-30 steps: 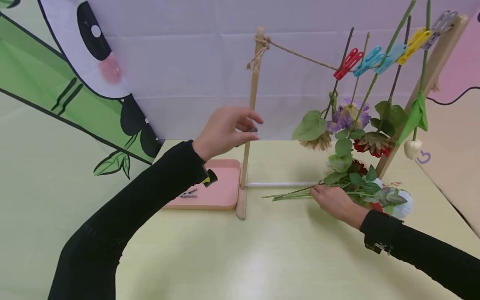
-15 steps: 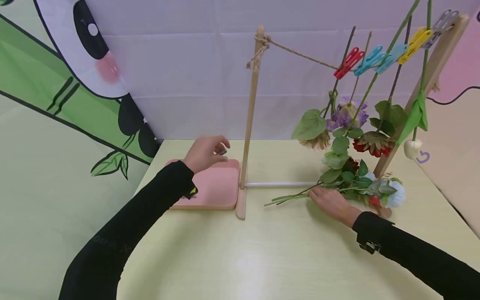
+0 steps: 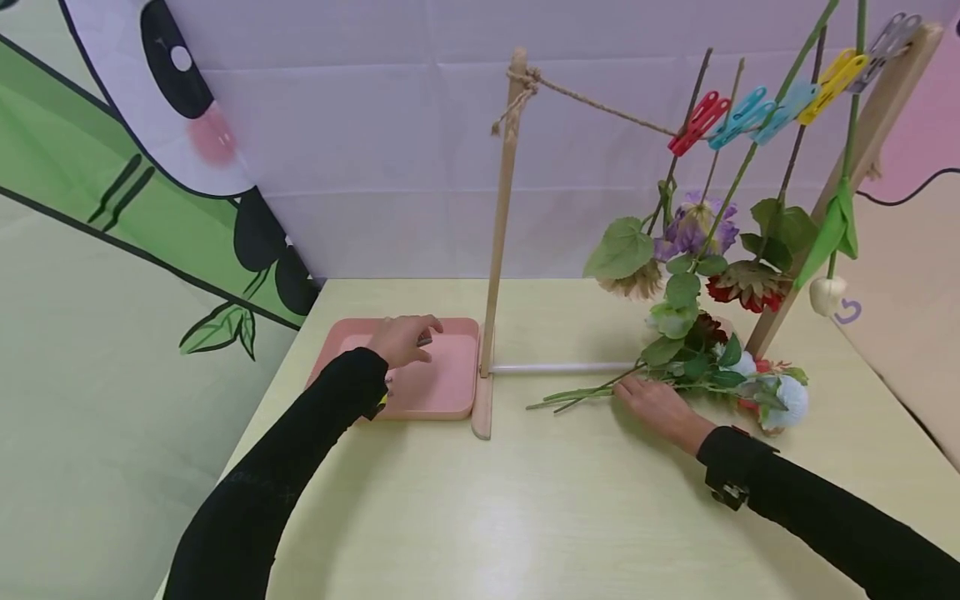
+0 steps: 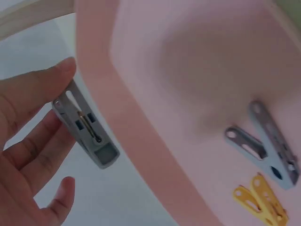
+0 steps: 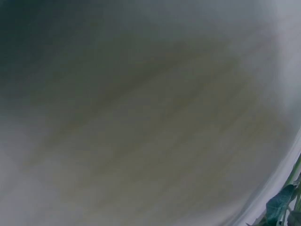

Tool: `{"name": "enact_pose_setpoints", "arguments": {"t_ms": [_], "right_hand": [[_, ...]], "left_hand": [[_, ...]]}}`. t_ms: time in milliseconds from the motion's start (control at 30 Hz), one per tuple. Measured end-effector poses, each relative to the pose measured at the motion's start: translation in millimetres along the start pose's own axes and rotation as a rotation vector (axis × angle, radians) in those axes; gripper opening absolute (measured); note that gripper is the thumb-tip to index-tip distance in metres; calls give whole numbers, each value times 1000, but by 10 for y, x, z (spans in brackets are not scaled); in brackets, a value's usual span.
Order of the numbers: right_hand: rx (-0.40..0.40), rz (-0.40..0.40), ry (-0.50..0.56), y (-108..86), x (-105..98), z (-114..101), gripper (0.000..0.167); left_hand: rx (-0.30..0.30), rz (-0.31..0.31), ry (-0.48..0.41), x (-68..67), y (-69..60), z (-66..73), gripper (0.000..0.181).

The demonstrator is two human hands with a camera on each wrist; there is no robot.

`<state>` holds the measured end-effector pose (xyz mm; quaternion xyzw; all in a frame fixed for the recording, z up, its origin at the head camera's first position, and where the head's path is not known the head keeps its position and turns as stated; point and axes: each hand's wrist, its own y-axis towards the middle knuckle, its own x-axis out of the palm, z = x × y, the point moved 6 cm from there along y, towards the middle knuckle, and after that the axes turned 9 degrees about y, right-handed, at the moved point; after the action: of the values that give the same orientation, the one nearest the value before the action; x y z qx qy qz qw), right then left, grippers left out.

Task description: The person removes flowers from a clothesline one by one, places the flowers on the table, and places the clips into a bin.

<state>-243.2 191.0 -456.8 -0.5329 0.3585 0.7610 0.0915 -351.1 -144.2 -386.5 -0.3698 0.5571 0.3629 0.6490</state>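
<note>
Over the pink tray (image 3: 450, 412) in the head view is my left hand (image 3: 402, 342). It pinches a grey clothespin (image 4: 89, 127) between thumb and fingers, as the left wrist view shows. Inside the tray lie another grey clothespin (image 4: 270, 146) and a yellow clothespin (image 4: 262, 200). On the right, my right hand (image 3: 660, 408) grips the stems (image 3: 573, 395) of a bunch of flowers (image 3: 786, 404) lying on the table. The bunch has pale, dark red and green parts. The right wrist view is dark and blurred, with only some leaves (image 5: 280, 207) at its corner.
A wooden stand has a left post (image 3: 504, 200), a right post (image 3: 873, 158) and a white bar (image 3: 562, 367). From its rope (image 3: 600, 104), several flowers hang head down, held by red (image 3: 699, 123), blue, yellow (image 3: 832, 85) and grey clothespins. A printed cloth (image 3: 375, 150) stands behind.
My left hand has moved down and left from beside the left post to over the tray. My right hand has shifted slightly left with the flowers, still gripping the stems.
</note>
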Motion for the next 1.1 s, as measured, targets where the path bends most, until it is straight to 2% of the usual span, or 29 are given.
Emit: {"name": "enact_pose_setpoints", "arguments": {"t_ms": [167,300,400,500,633,733,933,1100], "right_hand": [[1,24,13,-3,-6,-14,26],[8,32,14,-9,-9,-18,32],[34,12,20,-15,-11,-21,33],[89,-43,46,-20,-20,-26,34],[174,-137,74,-9,-46,-34,35],[208,-169,85,-1,-61,-41,34],[206,-144,93,4,-78,-67,33],[199,-144,108,12,-88,-93,33]], "left_hand": [[-8,-61,35,216,13,-59,44],[-56,-118,31,338,6,-99,43],[-61,-141,63,415,12,-120,41],[-48,-145,100,483,32,-137,38],[-36,-148,122,540,70,-151,34],[-40,-158,122,565,85,-152,33],[-85,-197,89,606,86,-138,37],[-99,-212,74,629,69,-122,38]]}}
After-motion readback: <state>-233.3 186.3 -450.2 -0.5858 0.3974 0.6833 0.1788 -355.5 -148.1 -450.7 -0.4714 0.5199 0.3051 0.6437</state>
